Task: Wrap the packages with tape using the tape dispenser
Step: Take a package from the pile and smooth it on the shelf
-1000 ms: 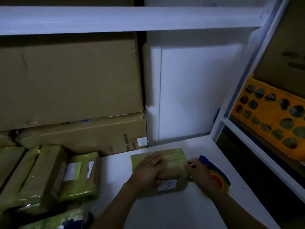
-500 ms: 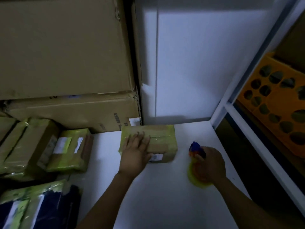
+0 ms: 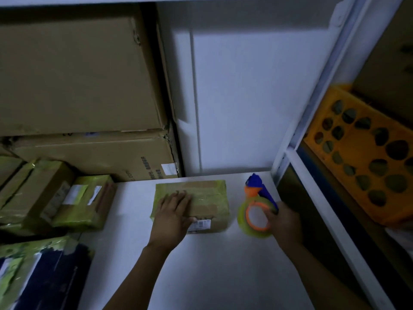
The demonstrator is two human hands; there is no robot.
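Note:
A small cardboard package, wrapped in yellowish tape and bearing a white label on its near side, lies on the white shelf. My left hand lies flat on its left half, fingers straight. To the package's right stands the tape dispenser: a yellow tape roll on an orange core with a blue handle. My right hand grips it from the right, fingers curled round the roll and handle. Dispenser and package are a short gap apart.
Several taped packages are piled at the left, with large cardboard boxes stacked behind them. A dark blue wrapped parcel lies at the near left. A white post bounds the shelf at the right, beyond it an orange crate.
My right hand has pulled the dispenser away from the package's right end to the right and turned it so the roll's open core faces up. My left hand stayed on the package.

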